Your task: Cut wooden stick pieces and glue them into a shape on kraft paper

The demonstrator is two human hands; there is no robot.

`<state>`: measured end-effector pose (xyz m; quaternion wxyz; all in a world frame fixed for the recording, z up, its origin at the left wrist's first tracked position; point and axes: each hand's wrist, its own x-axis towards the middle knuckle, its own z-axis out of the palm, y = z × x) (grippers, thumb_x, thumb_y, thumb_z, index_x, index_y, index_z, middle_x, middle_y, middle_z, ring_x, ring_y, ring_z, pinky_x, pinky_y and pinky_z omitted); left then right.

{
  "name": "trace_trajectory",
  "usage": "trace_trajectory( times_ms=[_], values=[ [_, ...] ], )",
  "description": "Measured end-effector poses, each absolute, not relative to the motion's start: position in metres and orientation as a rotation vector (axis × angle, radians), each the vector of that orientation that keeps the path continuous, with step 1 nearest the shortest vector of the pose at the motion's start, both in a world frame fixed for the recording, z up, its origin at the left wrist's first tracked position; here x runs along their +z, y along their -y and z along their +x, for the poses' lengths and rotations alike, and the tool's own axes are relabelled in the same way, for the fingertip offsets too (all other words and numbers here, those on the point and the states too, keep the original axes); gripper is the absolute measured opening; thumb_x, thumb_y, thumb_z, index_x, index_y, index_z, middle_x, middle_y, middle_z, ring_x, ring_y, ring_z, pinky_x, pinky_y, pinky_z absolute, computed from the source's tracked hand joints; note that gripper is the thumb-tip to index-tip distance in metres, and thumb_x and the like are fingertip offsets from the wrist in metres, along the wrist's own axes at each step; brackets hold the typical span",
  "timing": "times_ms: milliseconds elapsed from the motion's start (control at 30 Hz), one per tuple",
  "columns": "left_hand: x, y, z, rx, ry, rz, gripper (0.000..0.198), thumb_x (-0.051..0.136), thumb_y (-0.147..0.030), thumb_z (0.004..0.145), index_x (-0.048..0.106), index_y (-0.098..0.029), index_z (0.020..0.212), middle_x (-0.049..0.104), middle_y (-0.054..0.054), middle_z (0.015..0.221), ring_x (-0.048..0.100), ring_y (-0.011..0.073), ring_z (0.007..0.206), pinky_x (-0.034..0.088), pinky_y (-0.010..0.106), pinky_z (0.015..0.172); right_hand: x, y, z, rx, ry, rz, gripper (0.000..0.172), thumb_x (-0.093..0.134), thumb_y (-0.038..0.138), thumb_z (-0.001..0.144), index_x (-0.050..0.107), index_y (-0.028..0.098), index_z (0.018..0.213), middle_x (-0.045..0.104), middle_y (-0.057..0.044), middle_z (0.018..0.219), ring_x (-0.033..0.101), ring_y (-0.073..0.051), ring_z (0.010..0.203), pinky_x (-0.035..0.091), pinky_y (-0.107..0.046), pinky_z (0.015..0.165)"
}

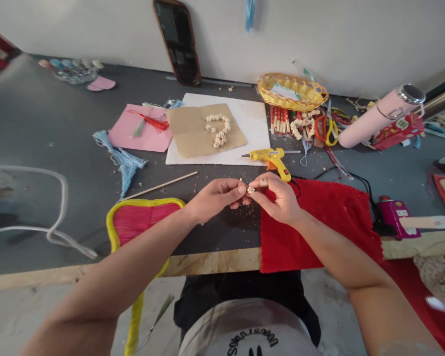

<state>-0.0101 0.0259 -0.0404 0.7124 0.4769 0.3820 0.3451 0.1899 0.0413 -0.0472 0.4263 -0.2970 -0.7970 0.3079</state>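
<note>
Cut off along the bottom edge: pale shirt [248, 331] with dark upside-down lettering, only partly readable. Crossed by the left forearm [144, 252], so partly hidden: magenta panel [144, 217] with padded yellow rim. Half under the right forearm [330, 242]: bright red felt cloth [337, 207]. Pinched between fingertips of left hand [220, 195] and right hand [282, 198], above dark grey worktop [215, 227]: tiny cream-coloured knobbly cluster [251, 190], partly covered by fingers, darker specks between lumps, material hard to tell. Just beyond: yellow plastic glue gun [269, 155], lower handle near the right hand. Farther: curved row of similar cream lumps [227, 126] on creased brown paper [189, 131]. Behind: oval yellow wicker basket [292, 103], contents unclear. Cut off at the top: light-blue tassel [249, 16].
</note>
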Motion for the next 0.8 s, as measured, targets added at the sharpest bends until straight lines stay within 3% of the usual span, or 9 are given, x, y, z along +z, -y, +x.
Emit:
trace_trajectory(
  times_ms=[367, 800],
  values=[
    [-0.0372, -0.0251, -0.0115, 0.785, -0.888, 1.0, 0.024, 0.078, -0.035, 0.076, 0.07, -0.013, 0.081, 0.068, 0.003, 0.07, 0.053, 0.0077, 0.06, 0.038, 0.019, 0.056, -0.0441, -0.0396, 0.189, 0.769, 1.961, -0.737, 0.01, 0.061, 0.024, 0.091, 0.065, 0.02, 0.099, 0.065, -0.005, 0.089, 0.062, -0.015, 0.082, 0.055, -0.03, 0.072],
    [-0.0305, -0.031, -0.0118, 1.119, -0.837, 0.715, 0.026, 0.08, -0.031, 0.074, 0.063, -0.012, 0.072, 0.061, 0.002, 0.065, 0.045, 0.0049, 0.051, 0.036, 0.018, 0.05, -0.0484, -0.0402, 0.1899, 0.956, 1.761, -0.777, 0.011, 0.059, 0.027, 0.093, 0.062, 0.021, 0.101, 0.061, -0.003, 0.091, 0.058, -0.011, 0.072, 0.052, -0.027, 0.065]
  ],
)
